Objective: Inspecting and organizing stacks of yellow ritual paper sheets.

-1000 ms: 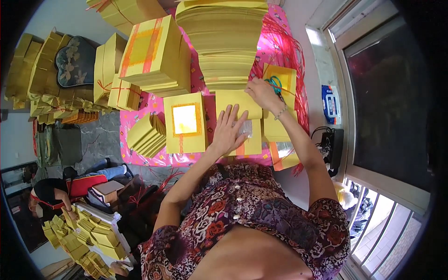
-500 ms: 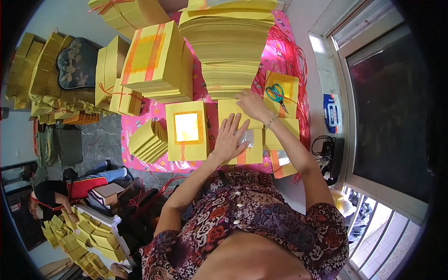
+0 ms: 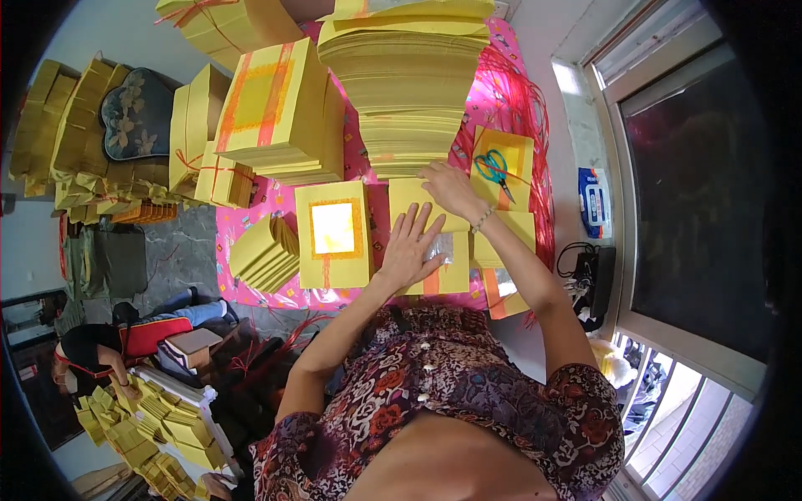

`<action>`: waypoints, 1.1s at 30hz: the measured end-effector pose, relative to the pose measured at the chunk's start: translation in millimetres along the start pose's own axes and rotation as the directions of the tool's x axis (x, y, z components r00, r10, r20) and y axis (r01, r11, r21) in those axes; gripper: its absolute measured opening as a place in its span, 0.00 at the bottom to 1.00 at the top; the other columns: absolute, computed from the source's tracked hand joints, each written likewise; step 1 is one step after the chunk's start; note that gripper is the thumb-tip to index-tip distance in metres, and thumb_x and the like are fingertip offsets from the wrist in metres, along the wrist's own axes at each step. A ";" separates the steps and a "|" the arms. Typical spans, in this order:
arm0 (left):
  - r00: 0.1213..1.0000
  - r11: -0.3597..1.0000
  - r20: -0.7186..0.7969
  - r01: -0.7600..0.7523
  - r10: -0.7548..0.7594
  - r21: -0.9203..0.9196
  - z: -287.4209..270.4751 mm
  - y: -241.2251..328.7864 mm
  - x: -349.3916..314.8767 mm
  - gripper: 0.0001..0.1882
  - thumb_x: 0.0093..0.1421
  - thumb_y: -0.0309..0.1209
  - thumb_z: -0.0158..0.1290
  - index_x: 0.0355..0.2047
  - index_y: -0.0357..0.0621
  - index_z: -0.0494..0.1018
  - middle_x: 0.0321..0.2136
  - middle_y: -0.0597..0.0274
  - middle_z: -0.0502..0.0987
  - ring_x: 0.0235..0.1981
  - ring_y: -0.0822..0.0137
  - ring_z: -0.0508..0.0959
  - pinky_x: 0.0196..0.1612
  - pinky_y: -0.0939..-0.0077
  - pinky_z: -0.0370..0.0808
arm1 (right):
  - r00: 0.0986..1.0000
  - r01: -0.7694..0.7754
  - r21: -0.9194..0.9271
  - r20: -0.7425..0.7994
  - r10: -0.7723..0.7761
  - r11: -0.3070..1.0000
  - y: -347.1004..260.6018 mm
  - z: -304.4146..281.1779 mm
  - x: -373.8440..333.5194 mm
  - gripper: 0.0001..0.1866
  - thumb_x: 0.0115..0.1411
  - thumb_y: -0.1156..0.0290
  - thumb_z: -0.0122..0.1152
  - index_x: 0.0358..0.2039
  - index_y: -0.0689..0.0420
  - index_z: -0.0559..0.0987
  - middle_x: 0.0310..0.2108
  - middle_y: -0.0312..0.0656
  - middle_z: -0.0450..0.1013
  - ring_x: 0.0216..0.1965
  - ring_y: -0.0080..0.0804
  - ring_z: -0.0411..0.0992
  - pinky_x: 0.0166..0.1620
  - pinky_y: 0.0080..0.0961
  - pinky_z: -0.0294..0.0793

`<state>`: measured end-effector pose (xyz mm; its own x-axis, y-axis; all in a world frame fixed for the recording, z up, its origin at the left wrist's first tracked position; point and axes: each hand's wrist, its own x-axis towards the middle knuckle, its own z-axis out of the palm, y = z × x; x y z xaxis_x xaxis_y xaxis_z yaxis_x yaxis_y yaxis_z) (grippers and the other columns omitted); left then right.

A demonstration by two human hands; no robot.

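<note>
In front of me lies a yellow paper sheet (image 3: pixel 408 194) over another yellow sheet with a silvery patch (image 3: pixel 443 248). My left hand (image 3: pixel 409 248) rests flat on them, fingers spread. Just beyond it my right hand (image 3: pixel 452 190), a beaded bracelet on its wrist, touches the paper near its far edge. Its fingers reach to the left, partly bent, with nothing visible held in them. A tall stack of yellow paper (image 3: pixel 409 100) rises directly behind that hand. To the left lies a yellow sheet with an orange-bordered bright square (image 3: pixel 307 267).
Teal-handled scissors (image 3: pixel 494 171) lie on yellow paper at the right, beside red strings (image 3: pixel 541 167). A fanned yellow bundle (image 3: pixel 266 255) and a tall block of yellow paper (image 3: pixel 288 117) occupy the pink tablecloth's left. Another person (image 3: pixel 96 346) bends over yellow bundles, lower left.
Both hands stay in nearly the same place on the paper. The view has shifted very slightly.
</note>
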<state>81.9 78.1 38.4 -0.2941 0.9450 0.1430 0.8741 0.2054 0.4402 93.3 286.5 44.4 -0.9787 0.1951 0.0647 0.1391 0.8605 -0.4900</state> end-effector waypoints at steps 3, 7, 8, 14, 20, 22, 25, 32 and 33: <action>1.000 1.000 0.001 -0.005 0.005 -0.014 2.8 -2.8 0.5 0.43 0.58 0.52 0.56 0.70 0.49 0.57 0.70 0.43 0.51 0.71 0.38 0.48 0.70 0.43 0.48 | 1.000 0.011 -0.003 -0.021 -0.011 1.000 -0.1 0.3 -0.9 0.12 0.58 0.70 0.62 0.42 0.56 0.79 0.41 0.45 0.74 0.48 0.47 0.72 0.50 0.46 0.72; 1.000 1.000 0.009 -0.015 0.015 -0.007 4.4 -3.2 2.3 0.45 0.57 0.54 0.57 0.70 0.49 0.57 0.70 0.42 0.51 0.71 0.38 0.48 0.70 0.42 0.48 | 1.000 0.000 -0.005 -0.024 0.000 1.000 -2.7 -1.2 -3.9 0.11 0.57 0.70 0.62 0.41 0.56 0.78 0.41 0.45 0.73 0.48 0.47 0.72 0.49 0.44 0.73; 1.000 1.000 0.006 -0.017 0.017 0.002 4.3 -3.0 2.9 0.45 0.56 0.55 0.57 0.70 0.49 0.57 0.70 0.41 0.51 0.71 0.37 0.48 0.70 0.42 0.48 | 0.987 0.064 -0.029 -0.149 -0.067 0.998 -5.2 -1.7 -6.4 0.10 0.58 0.70 0.61 0.40 0.57 0.78 0.41 0.45 0.73 0.47 0.47 0.72 0.47 0.43 0.73; 1.000 0.999 0.015 -0.012 0.012 0.030 6.4 -5.2 -0.7 0.48 0.54 0.57 0.57 0.70 0.49 0.57 0.70 0.40 0.51 0.71 0.36 0.48 0.70 0.42 0.49 | 0.968 -0.138 0.094 -0.197 0.154 0.986 -46.3 -25.4 -58.8 0.06 0.61 0.71 0.58 0.36 0.58 0.74 0.37 0.47 0.73 0.44 0.48 0.73 0.42 0.43 0.73; 0.999 0.998 0.040 -0.026 0.023 0.053 6.1 -4.3 1.6 0.50 0.53 0.59 0.57 0.70 0.49 0.55 0.70 0.40 0.51 0.71 0.36 0.48 0.70 0.42 0.49 | 0.963 -0.146 0.115 -0.213 0.168 0.983 -29.8 17.7 -106.1 0.07 0.61 0.70 0.59 0.34 0.58 0.72 0.31 0.47 0.71 0.38 0.48 0.72 0.42 0.43 0.71; 0.999 0.999 0.047 -0.021 0.019 0.044 5.6 -4.1 2.8 0.50 0.53 0.59 0.57 0.71 0.49 0.55 0.70 0.40 0.50 0.71 0.36 0.48 0.70 0.42 0.49 | 0.956 -0.109 0.113 -0.259 0.136 0.988 -26.3 25.0 -108.4 0.07 0.61 0.69 0.59 0.34 0.58 0.72 0.31 0.47 0.71 0.38 0.48 0.71 0.42 0.42 0.71; 0.999 0.997 0.031 -0.044 0.042 0.064 2.2 -9.5 2.2 0.51 0.54 0.59 0.56 0.70 0.45 0.54 0.70 0.40 0.51 0.71 0.38 0.48 0.70 0.44 0.49 | 0.938 -0.086 0.007 -0.336 0.083 0.996 -26.1 28.9 -109.9 0.08 0.61 0.69 0.60 0.33 0.57 0.71 0.31 0.46 0.71 0.37 0.48 0.71 0.42 0.42 0.71; 0.991 0.998 0.119 -0.061 0.060 0.000 -5.5 -20.2 -4.5 0.52 0.57 0.60 0.54 0.71 0.38 0.51 0.71 0.38 0.48 0.73 0.40 0.46 0.71 0.45 0.46 | 0.951 -0.059 0.162 -0.292 0.104 0.985 -27.5 22.9 -112.8 0.09 0.58 0.72 0.62 0.33 0.58 0.71 0.30 0.45 0.69 0.37 0.47 0.71 0.41 0.42 0.70; 0.991 0.998 0.124 -0.058 0.055 0.013 -5.3 -20.0 -4.7 0.52 0.57 0.60 0.54 0.71 0.38 0.50 0.71 0.38 0.48 0.73 0.40 0.46 0.72 0.45 0.45 | 0.953 -0.059 0.165 -0.286 0.105 0.985 -27.4 22.2 -112.4 0.09 0.58 0.72 0.62 0.33 0.58 0.71 0.31 0.45 0.69 0.37 0.47 0.71 0.41 0.42 0.70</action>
<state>63.7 68.2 33.6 -0.1951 0.9792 0.0565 0.8945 0.1540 0.4197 196.1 230.6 31.3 -0.8745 0.4102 0.2586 0.1696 0.7584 -0.6294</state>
